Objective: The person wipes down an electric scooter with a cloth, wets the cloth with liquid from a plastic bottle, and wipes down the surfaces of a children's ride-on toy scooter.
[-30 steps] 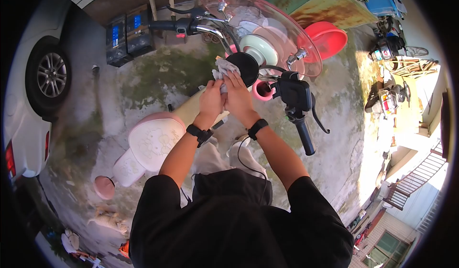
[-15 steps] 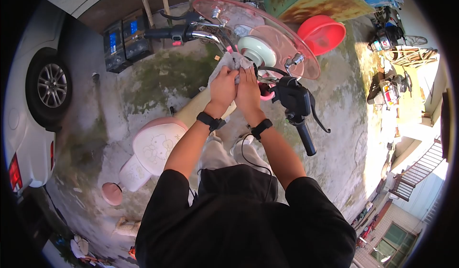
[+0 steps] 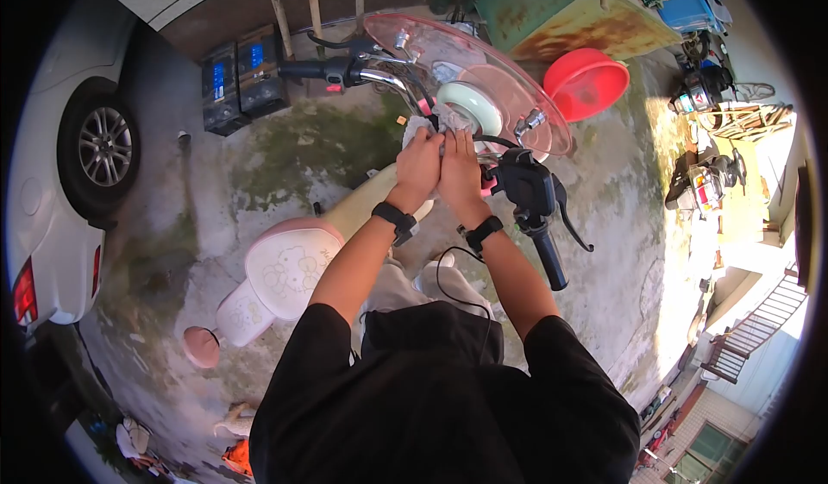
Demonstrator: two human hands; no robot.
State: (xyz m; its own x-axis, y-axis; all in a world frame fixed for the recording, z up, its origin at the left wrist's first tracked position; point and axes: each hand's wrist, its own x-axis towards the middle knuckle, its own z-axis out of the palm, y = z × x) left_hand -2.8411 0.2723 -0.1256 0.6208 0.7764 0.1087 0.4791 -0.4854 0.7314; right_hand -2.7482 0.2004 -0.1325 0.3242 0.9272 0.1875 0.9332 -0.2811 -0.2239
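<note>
My left hand is curled into the grey cloth; my right hand lies flat across it. The cloth sits at twelve o'clock of my wrists, mid-handlebar. Loose folds could snag the black cable past three o'clock if I swept wide. A second ago the round black disc showed; now it's covered.

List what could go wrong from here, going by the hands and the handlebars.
1. The loose black cord near the right hand might catch on the brake lever.
2. Neither hand holds a handlebar grip, so the bars could swing under pressure.
3. The cloth might snag on nearby fittings.
</note>
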